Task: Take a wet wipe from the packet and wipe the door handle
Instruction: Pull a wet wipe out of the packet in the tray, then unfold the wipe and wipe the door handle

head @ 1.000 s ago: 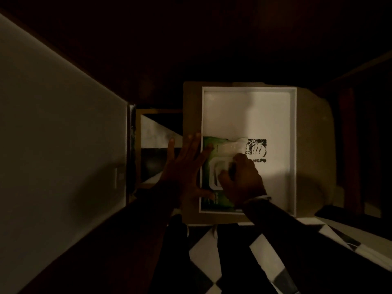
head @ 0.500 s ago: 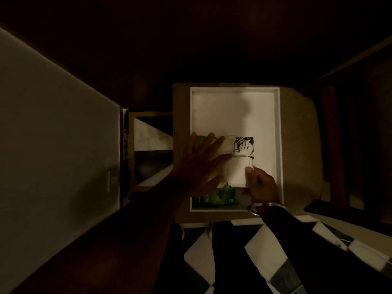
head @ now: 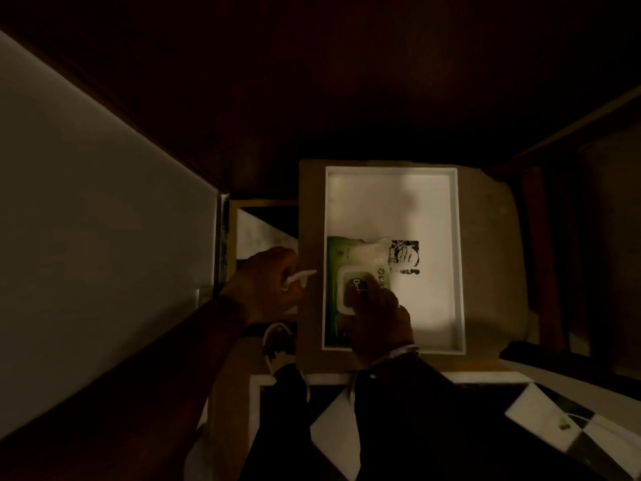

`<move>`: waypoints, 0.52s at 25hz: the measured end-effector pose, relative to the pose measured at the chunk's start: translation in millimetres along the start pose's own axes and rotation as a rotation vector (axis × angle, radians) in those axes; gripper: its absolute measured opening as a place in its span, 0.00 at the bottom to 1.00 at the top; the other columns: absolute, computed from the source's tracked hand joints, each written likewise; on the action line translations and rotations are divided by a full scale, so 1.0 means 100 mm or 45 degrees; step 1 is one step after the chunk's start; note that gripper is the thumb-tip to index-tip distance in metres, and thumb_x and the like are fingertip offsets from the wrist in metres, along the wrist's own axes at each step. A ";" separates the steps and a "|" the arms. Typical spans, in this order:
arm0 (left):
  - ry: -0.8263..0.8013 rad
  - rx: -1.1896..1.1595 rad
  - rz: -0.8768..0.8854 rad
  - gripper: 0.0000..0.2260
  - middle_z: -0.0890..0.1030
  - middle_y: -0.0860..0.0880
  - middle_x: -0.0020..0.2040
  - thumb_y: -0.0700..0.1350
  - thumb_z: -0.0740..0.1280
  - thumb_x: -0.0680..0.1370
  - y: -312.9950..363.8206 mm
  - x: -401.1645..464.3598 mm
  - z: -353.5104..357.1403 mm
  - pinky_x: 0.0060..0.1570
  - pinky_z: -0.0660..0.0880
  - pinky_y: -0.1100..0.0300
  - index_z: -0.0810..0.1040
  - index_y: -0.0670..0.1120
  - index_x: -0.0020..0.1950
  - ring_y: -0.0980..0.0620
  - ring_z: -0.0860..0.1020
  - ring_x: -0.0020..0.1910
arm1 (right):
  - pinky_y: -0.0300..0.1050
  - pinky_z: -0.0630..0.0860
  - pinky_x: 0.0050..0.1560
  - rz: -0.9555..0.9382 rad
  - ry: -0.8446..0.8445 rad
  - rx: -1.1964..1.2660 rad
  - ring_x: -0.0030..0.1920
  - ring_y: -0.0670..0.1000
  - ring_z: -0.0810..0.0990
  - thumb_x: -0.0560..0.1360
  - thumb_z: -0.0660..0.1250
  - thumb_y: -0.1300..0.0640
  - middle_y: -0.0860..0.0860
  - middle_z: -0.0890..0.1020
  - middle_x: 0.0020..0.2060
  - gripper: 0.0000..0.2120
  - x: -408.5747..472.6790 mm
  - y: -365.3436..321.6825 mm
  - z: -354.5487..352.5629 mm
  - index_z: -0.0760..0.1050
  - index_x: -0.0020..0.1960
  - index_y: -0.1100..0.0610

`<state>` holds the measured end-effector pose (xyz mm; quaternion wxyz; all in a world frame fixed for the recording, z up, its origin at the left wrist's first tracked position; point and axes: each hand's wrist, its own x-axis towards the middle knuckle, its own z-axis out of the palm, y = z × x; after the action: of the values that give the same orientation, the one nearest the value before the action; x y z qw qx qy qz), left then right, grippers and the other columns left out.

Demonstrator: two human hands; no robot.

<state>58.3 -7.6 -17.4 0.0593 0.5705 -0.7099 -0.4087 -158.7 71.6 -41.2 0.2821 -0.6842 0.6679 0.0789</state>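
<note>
A green wet wipe packet [head: 338, 262] with a white flip lid lies in the near-left part of a white tray [head: 459, 258]. My right hand [head: 379, 319] rests on the packet, its fingers pressing on the lid, which is down. My left hand [head: 265, 284] is closed, left of the tray, and holds a white wet wipe [head: 301, 276] that sticks out from its fingers toward the tray. No door handle can be made out in this dark scene.
The tray sits on a tan stool top [head: 492, 244]. A pale door or wall panel [head: 97, 223] fills the left. Black-and-white checkered floor [head: 333, 411] and my shoe [head: 277, 345] show below. Dark wooden furniture [head: 541, 244] stands at the right.
My left hand has come off the packet to the left with a wipe in its fingers. The open lid is now down, with my right hand's fingers on it.
</note>
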 end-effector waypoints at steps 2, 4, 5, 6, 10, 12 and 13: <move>0.115 -0.232 -0.240 0.09 0.74 0.49 0.33 0.43 0.70 0.73 -0.04 -0.03 -0.01 0.26 0.69 0.59 0.71 0.44 0.38 0.54 0.72 0.29 | 0.60 0.77 0.56 0.022 -0.138 -0.251 0.67 0.66 0.73 0.71 0.69 0.42 0.61 0.66 0.76 0.37 0.00 -0.09 0.08 0.66 0.76 0.54; 0.177 -0.562 -0.385 0.06 0.75 0.50 0.35 0.35 0.69 0.75 0.03 -0.05 0.01 0.24 0.72 0.67 0.73 0.42 0.43 0.55 0.75 0.33 | 0.60 0.70 0.65 0.019 -0.242 -0.360 0.74 0.65 0.63 0.78 0.62 0.45 0.60 0.53 0.80 0.35 0.01 -0.12 0.02 0.53 0.80 0.52; 0.191 -0.780 -0.470 0.04 0.76 0.49 0.38 0.33 0.67 0.76 0.09 -0.06 0.01 0.24 0.75 0.68 0.74 0.40 0.47 0.53 0.77 0.36 | 0.58 0.68 0.67 0.037 -0.283 -0.367 0.75 0.64 0.62 0.79 0.59 0.46 0.58 0.52 0.80 0.33 0.02 -0.13 -0.05 0.51 0.80 0.51; 0.200 -0.981 -0.555 0.06 0.77 0.48 0.41 0.31 0.65 0.77 0.16 -0.07 0.00 0.27 0.78 0.65 0.75 0.39 0.52 0.50 0.78 0.39 | 0.57 0.70 0.67 0.048 -0.288 -0.333 0.73 0.62 0.65 0.80 0.57 0.47 0.57 0.56 0.79 0.30 0.04 -0.15 -0.19 0.54 0.79 0.50; 0.213 -1.271 -0.704 0.14 0.79 0.39 0.52 0.28 0.59 0.78 0.56 -0.16 -0.23 0.47 0.80 0.45 0.74 0.37 0.61 0.40 0.79 0.51 | 0.53 0.80 0.54 -0.032 0.084 0.616 0.51 0.50 0.79 0.80 0.64 0.58 0.58 0.79 0.61 0.19 -0.01 -0.42 -0.93 0.74 0.70 0.57; 0.231 -1.367 -0.615 0.14 0.82 0.43 0.49 0.29 0.59 0.78 0.92 -0.26 -0.55 0.44 0.82 0.50 0.77 0.40 0.58 0.44 0.82 0.48 | 0.51 0.81 0.49 -0.156 0.214 0.850 0.47 0.50 0.81 0.77 0.69 0.61 0.58 0.83 0.56 0.17 -0.12 -0.62 -1.42 0.79 0.65 0.61; 0.236 -1.406 -0.561 0.12 0.83 0.45 0.46 0.30 0.60 0.79 1.12 -0.32 -0.72 0.40 0.82 0.54 0.79 0.42 0.55 0.47 0.83 0.44 | 0.49 0.81 0.51 -0.180 0.206 0.908 0.49 0.52 0.82 0.76 0.71 0.60 0.57 0.83 0.56 0.17 -0.18 -0.73 -1.68 0.79 0.64 0.61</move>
<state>23.6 -15.3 115.5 0.3225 0.6223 -0.2495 -0.6682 -135.7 1.4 126.9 0.4538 -0.5914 0.6247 -0.2326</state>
